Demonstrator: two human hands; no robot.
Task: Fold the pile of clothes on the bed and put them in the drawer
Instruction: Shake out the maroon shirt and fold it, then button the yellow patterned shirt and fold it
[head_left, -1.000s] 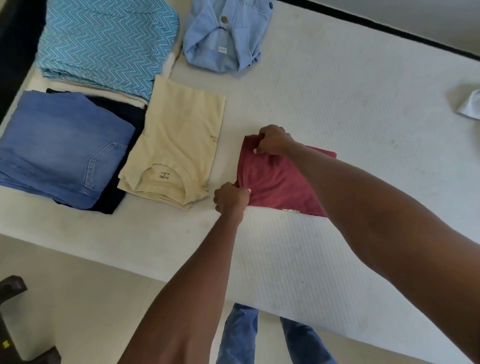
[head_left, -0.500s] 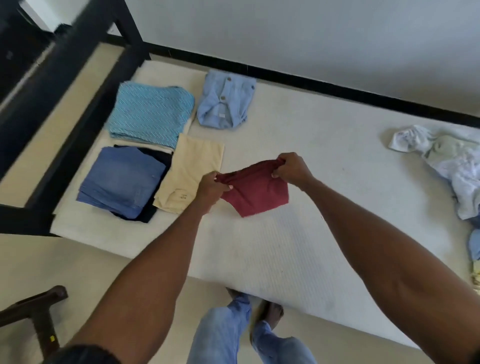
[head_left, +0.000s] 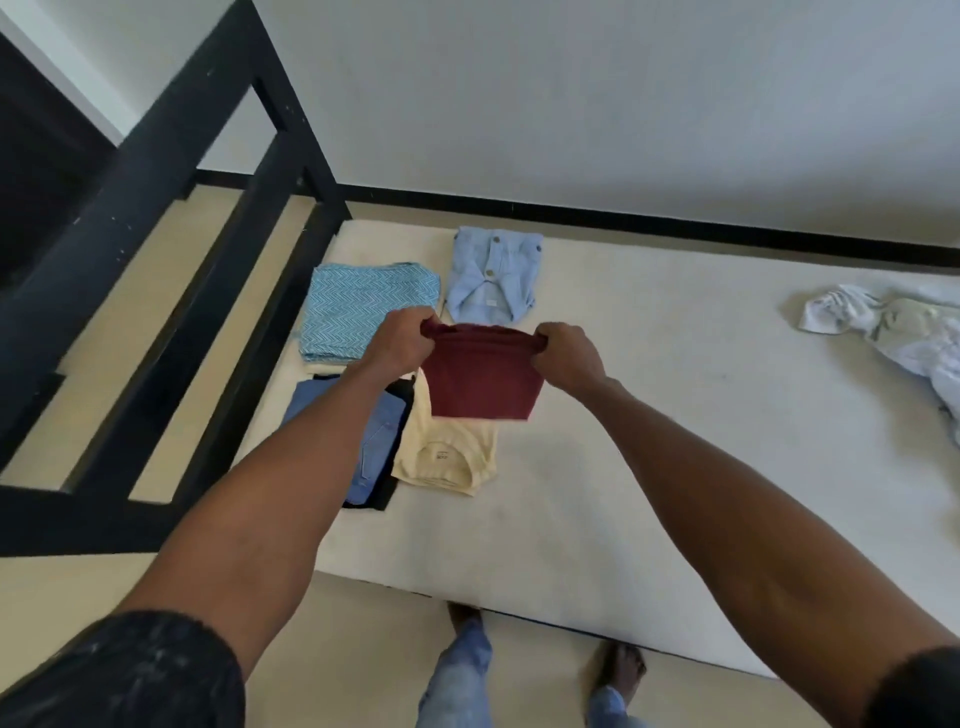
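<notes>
Lifted clear of the mattress since half a second ago, the folded maroon garment is now held up at centre frame, hanging flat from its top edge. Its upper left corner is pinched by the left hand, its upper right corner by the right hand; both sets of fingers are curled round the cloth. The long axis of the top edge runs left to right between the two hands.

The cream folded shirt is seen directly below, partly covered in view by the hanging garment's lower edge. Left of centre lie the folded denim and the teal zigzag cloth; the pale blue shirt lies above centre. An unfolded heap remains at right edge.

Judged: the garment is likely to be set down on or beside the cream shirt; the left hand is nearer the folded stacks. No drawer is in view.
</notes>
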